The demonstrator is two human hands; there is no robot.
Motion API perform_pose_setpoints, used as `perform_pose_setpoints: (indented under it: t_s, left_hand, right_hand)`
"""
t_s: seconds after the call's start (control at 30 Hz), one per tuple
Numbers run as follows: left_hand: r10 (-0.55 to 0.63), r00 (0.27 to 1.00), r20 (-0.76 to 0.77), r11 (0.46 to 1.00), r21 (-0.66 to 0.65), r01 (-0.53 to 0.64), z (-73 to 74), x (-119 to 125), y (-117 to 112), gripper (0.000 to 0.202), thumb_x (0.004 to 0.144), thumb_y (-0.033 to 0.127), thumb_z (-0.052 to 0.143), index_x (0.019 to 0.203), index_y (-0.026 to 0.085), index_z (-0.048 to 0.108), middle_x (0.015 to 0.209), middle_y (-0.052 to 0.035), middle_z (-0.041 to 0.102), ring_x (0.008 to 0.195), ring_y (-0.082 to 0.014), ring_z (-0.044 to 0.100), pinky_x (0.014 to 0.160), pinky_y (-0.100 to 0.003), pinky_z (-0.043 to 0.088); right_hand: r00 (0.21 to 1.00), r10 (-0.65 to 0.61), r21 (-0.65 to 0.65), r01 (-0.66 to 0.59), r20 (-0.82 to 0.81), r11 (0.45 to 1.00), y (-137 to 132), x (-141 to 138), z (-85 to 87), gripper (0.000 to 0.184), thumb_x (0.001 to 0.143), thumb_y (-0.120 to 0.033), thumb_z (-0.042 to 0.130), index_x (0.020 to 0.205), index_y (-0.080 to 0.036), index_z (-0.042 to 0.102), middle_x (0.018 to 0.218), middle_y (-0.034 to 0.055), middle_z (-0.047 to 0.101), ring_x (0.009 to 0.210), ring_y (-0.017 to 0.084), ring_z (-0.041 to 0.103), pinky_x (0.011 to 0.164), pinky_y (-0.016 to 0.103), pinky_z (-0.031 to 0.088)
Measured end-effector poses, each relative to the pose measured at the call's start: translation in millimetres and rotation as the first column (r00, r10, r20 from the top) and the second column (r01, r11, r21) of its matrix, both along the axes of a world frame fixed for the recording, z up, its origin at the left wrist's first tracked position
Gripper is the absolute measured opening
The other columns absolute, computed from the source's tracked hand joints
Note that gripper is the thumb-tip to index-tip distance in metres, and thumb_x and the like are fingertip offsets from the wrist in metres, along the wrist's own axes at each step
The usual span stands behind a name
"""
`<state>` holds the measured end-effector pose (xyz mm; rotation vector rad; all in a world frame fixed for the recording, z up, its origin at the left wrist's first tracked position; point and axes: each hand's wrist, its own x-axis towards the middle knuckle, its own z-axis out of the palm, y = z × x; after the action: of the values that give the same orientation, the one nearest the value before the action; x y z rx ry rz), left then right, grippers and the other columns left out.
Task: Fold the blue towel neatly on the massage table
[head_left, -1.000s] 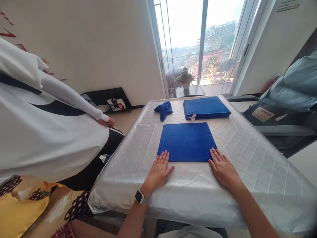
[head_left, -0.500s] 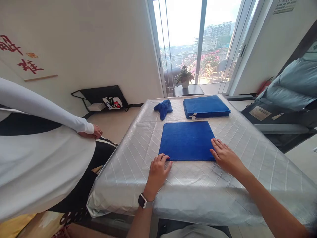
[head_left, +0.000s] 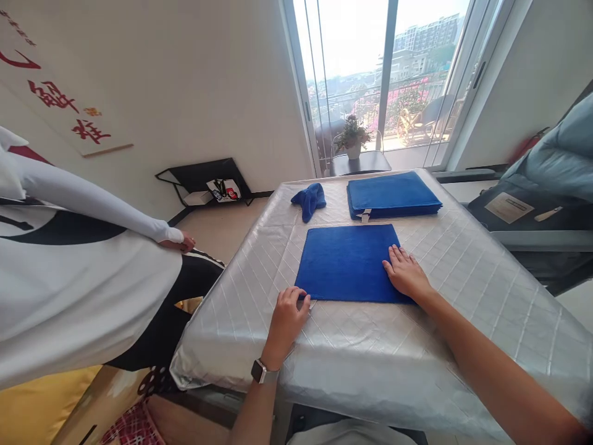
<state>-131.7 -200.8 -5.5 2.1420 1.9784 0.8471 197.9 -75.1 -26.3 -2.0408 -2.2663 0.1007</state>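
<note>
A folded blue towel (head_left: 345, 259) lies flat in the middle of the silver quilted table (head_left: 463, 278). My left hand (head_left: 287, 318), with a watch on the wrist, has its fingers curled onto the towel's near left corner. My right hand (head_left: 405, 272) rests flat with fingers spread on the towel's near right part. Farther back lies a stack of folded blue towels (head_left: 391, 196), and to its left a crumpled blue cloth (head_left: 309, 199).
Another person in a white top (head_left: 78, 272) stands close at the table's left side, one hand (head_left: 178, 242) at the hip. A small table with a potted plant (head_left: 353, 136) stands by the balcony door. A grey-blue bundle (head_left: 558, 161) sits at the right.
My left hand went from lying flat to curling its fingers on the towel's near left corner. My right hand slid forward onto the towel. The person at the left stepped back a little.
</note>
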Motion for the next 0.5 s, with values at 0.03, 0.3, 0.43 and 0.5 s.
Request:
perform_pose_setpoints:
  t_s: [0.03, 0.3, 0.43, 0.5]
  left_hand:
    - [-0.003, 1.000, -0.014, 1.000, -0.015, 0.003, 2.4, 0, -1, 0.024, 0.101, 0.036, 0.045, 0.101, 0.023, 0.065, 0.108, -0.0074, 0.068, 0.105, -0.0259, 0.061, 0.098, -0.044, 0.051]
    - [-0.210, 0.954, -0.215, 0.974, -0.129, 0.185, 52.8, 36, 22, 0.031, 0.104, 0.040, 0.041, 0.109, 0.025, 0.068, 0.108, -0.0053, 0.070, 0.098, -0.0224, 0.067, 0.087, -0.035, 0.054]
    - [-0.575, 0.801, -0.166, 0.817, -0.171, 0.550, 55.8, 108, 67, 0.036, 0.105, 0.044, 0.040, 0.116, 0.025, 0.068, 0.117, -0.0054, 0.070, 0.108, -0.0210, 0.066, 0.099, -0.033, 0.051]
    - [-0.607, 0.769, -0.202, 0.793, -0.093, 0.602, 41.9, 144, 93, 0.043, 0.106, 0.046, 0.037, 0.127, 0.020, 0.064, 0.133, -0.0091, 0.065, 0.125, -0.0222, 0.058, 0.110, -0.035, 0.043]
  right_hand:
    - [1.000, 0.001, -0.005, -0.001, -0.004, 1.000, 0, 0, 0.5, 0.068, 0.104, -0.043, 0.017, 0.159, -0.007, 0.028, 0.166, 0.0125, 0.022, 0.154, 0.027, 0.019, 0.124, 0.047, 0.019]
    - [1.000, -0.008, -0.006, 0.008, -0.022, 1.000, -3, -5, 8.6, 0.066, 0.104, -0.040, 0.019, 0.159, -0.004, 0.028, 0.166, 0.0137, 0.023, 0.153, 0.028, 0.020, 0.124, 0.046, 0.019]
    - [1.000, -0.009, 0.024, 0.010, -0.022, 1.000, -7, -6, 8.9, 0.064, 0.104, -0.039, 0.021, 0.158, -0.004, 0.029, 0.165, 0.0147, 0.025, 0.153, 0.028, 0.021, 0.124, 0.046, 0.019]
    - [1.000, 0.001, 0.056, 0.000, -0.019, 0.998, -9, -5, 7.9, 0.063, 0.104, -0.037, 0.022, 0.158, -0.004, 0.031, 0.165, 0.0154, 0.027, 0.153, 0.028, 0.022, 0.123, 0.045, 0.020]
